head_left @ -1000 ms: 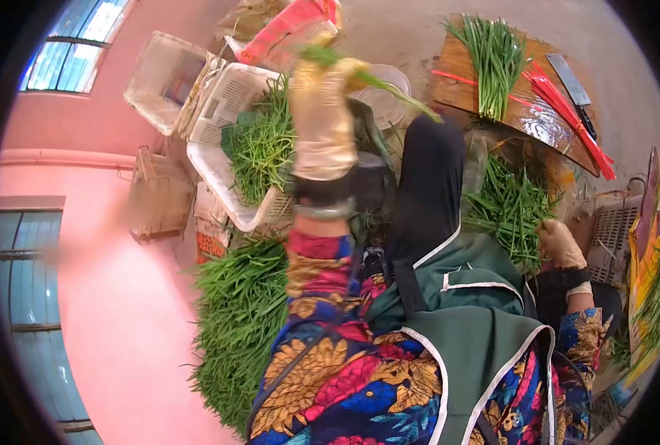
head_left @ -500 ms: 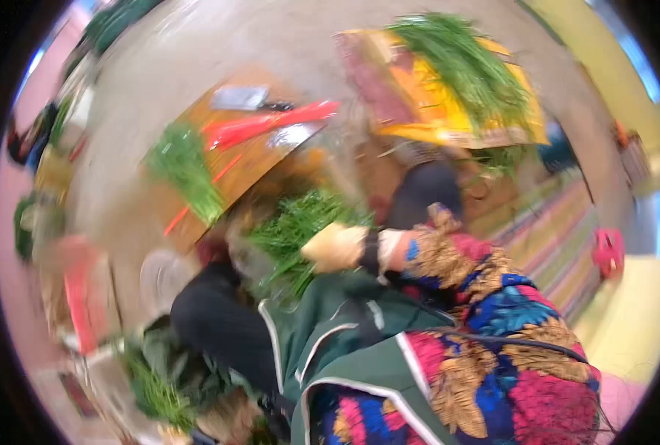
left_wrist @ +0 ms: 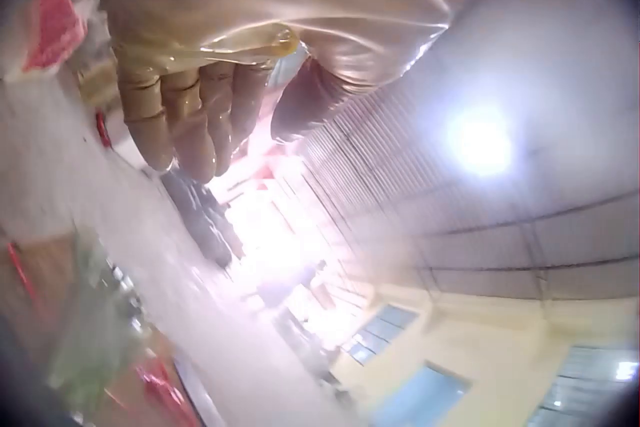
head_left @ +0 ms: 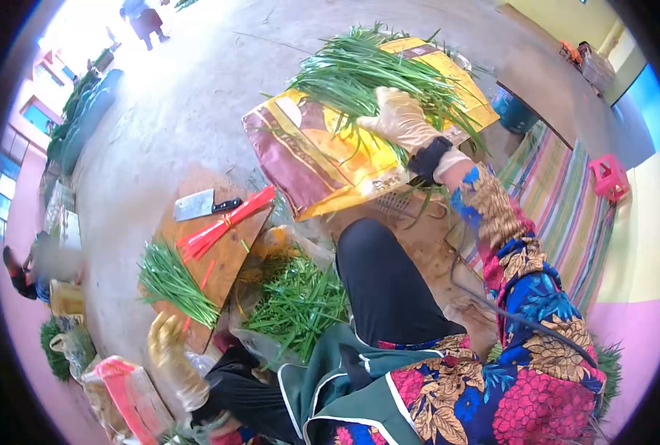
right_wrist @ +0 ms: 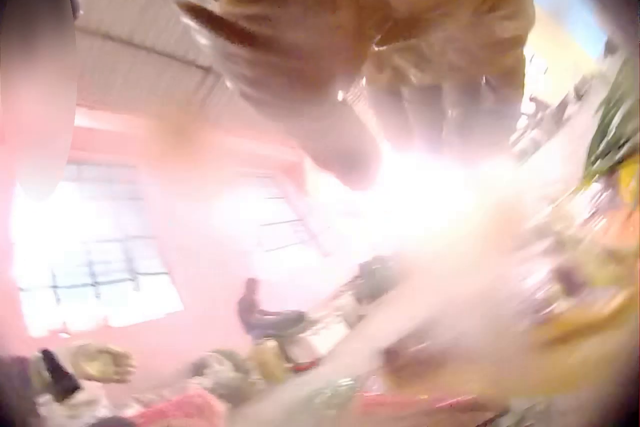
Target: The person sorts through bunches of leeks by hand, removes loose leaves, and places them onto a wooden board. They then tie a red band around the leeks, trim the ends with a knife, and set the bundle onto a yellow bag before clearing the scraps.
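Note:
My gloved right hand is at a heap of long green chives on a yellow and maroon sack. Its thumb points away from the fingers, and in the right wrist view no stalk shows in the hand. Low on the left, my gloved left hand hangs beside my knee with nothing in it. The left wrist view shows its fingers loosely extended. Near it, a bunch of chives lies on a wooden board.
On the board are a cleaver and red ties. Cut greens fill a clear bag between my legs. A striped mat and a pink stool are at the right. Farther off, a person stands.
The view has swung right, toward the yellow sack. My right hand has moved from the cut greens up to the chives on the sack. My left hand, earlier holding a green bunch, is now empty.

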The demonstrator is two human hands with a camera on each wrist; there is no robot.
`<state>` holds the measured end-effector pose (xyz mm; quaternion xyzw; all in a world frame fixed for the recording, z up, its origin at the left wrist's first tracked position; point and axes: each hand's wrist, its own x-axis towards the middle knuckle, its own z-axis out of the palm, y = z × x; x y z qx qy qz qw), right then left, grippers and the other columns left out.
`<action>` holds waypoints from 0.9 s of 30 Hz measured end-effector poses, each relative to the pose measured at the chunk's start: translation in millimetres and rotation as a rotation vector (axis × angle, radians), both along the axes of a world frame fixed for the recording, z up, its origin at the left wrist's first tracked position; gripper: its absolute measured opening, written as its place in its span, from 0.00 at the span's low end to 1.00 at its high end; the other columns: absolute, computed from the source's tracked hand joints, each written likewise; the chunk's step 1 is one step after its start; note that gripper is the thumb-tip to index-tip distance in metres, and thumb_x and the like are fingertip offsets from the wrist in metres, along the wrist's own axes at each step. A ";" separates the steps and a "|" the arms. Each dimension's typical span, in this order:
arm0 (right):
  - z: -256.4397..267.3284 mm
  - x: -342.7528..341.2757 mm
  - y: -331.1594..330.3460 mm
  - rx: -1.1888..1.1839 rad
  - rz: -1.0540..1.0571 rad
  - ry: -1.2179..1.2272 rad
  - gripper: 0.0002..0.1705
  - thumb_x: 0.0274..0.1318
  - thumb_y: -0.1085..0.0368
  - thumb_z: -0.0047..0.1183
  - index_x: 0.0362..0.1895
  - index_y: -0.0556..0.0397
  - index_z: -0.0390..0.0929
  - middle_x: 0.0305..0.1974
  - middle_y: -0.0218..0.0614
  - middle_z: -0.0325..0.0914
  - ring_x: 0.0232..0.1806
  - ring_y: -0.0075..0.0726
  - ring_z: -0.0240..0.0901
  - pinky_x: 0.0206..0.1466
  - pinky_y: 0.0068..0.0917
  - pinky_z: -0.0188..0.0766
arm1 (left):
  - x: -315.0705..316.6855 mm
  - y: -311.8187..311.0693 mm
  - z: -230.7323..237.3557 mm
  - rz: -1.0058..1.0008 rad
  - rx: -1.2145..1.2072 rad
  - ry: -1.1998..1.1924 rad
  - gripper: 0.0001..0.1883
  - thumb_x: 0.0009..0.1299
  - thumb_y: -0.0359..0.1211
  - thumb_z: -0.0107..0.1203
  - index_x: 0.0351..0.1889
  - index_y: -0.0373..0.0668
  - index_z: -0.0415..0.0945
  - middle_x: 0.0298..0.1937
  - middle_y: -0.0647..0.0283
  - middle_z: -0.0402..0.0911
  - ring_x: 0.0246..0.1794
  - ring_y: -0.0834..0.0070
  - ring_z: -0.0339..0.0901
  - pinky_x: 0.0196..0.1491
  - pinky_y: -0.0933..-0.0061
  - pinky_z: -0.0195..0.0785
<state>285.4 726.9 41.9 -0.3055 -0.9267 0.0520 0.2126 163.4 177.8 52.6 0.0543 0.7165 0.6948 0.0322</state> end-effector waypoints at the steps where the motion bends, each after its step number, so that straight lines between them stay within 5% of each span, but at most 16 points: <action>1: -5.1 5.6 13.2 -0.067 -0.052 -0.122 0.42 0.37 0.38 0.65 0.48 0.61 0.76 0.40 0.55 0.79 0.41 0.55 0.78 0.46 0.44 0.74 | -1.4 31.5 -5.5 -0.113 0.015 -0.007 0.15 0.72 0.31 0.52 0.54 0.35 0.73 0.43 0.58 0.81 0.41 0.73 0.78 0.45 0.75 0.72; 4: -44.9 3.8 31.6 0.037 -0.129 -0.308 0.44 0.32 0.37 0.68 0.47 0.59 0.77 0.45 0.50 0.78 0.46 0.53 0.77 0.47 0.42 0.75 | 21.4 134.3 7.0 -0.282 0.099 -0.104 0.14 0.71 0.30 0.52 0.52 0.33 0.74 0.41 0.57 0.81 0.39 0.71 0.80 0.45 0.73 0.74; 8: -49.0 -12.6 23.9 0.082 -0.182 -0.467 0.29 0.42 0.50 0.64 0.46 0.56 0.78 0.45 0.49 0.78 0.46 0.46 0.78 0.43 0.44 0.76 | 37.1 228.2 8.0 -0.597 0.178 -0.191 0.14 0.72 0.30 0.51 0.52 0.33 0.74 0.42 0.56 0.81 0.40 0.71 0.80 0.47 0.72 0.75; 9: -67.9 -15.9 36.5 0.088 -0.167 -0.374 0.18 0.48 0.60 0.57 0.44 0.55 0.77 0.40 0.44 0.80 0.41 0.45 0.81 0.38 0.43 0.77 | 36.6 247.1 5.5 -0.679 0.177 -0.221 0.15 0.72 0.31 0.50 0.54 0.32 0.73 0.44 0.55 0.81 0.42 0.70 0.80 0.48 0.71 0.74; 14: -77.1 -7.9 40.6 0.134 -0.173 -0.259 0.12 0.54 0.65 0.48 0.41 0.57 0.73 0.33 0.45 0.80 0.33 0.46 0.82 0.29 0.43 0.77 | 43.3 336.7 -15.9 -0.965 0.243 -0.429 0.17 0.73 0.33 0.48 0.55 0.32 0.71 0.48 0.53 0.80 0.47 0.65 0.79 0.49 0.67 0.73; 23: -68.1 -2.3 11.6 -0.083 0.013 -0.135 0.12 0.52 0.65 0.52 0.39 0.60 0.71 0.32 0.48 0.79 0.30 0.49 0.81 0.33 0.42 0.77 | 30.5 456.7 -92.5 -0.957 0.294 -0.683 0.20 0.73 0.44 0.53 0.52 0.37 0.73 0.48 0.58 0.79 0.46 0.65 0.77 0.49 0.63 0.72; 27: -75.9 0.5 -14.9 -0.027 0.080 -0.274 0.24 0.49 0.60 0.58 0.45 0.64 0.70 0.34 0.49 0.77 0.33 0.52 0.80 0.35 0.42 0.77 | 24.0 479.4 -98.2 -0.764 0.305 -0.738 0.19 0.67 0.43 0.60 0.44 0.37 0.75 0.37 0.60 0.80 0.33 0.69 0.77 0.35 0.66 0.73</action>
